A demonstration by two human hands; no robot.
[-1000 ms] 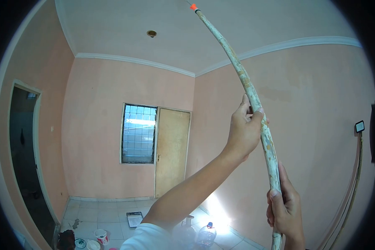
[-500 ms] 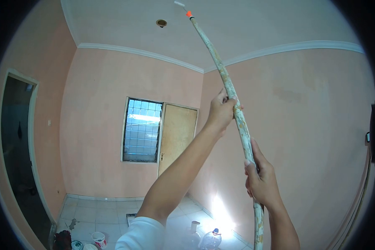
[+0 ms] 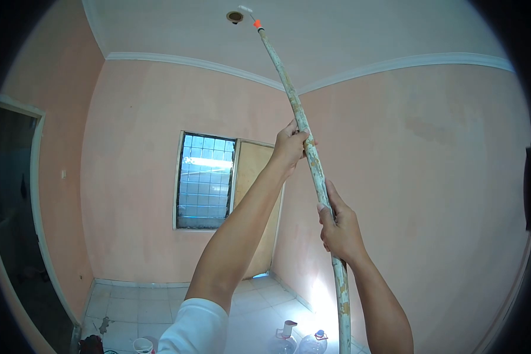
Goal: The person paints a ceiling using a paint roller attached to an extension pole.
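Observation:
A long paint-spattered pole (image 3: 315, 171) runs from the bottom of the view up to the white ceiling (image 3: 348, 35). An orange fitting (image 3: 257, 24) caps its top end, with a small white piece just above it near a round ceiling fixture (image 3: 235, 16). My left hand (image 3: 289, 144) grips the pole high up with the arm stretched out. My right hand (image 3: 337, 227) holds the pole lower down, close to me.
Peach walls meet in a corner behind the pole. A glass-block window (image 3: 204, 180) and a wooden door (image 3: 251, 171) stand on the far wall. A dark doorway (image 3: 12, 224) opens at left. Bottles (image 3: 312, 343) and small buckets (image 3: 141, 345) sit on the tiled floor.
The pole's top has swung left towards the ceiling fixture. Both hands have moved left and away from me while still holding it. The view has turned, hiding the stand at right.

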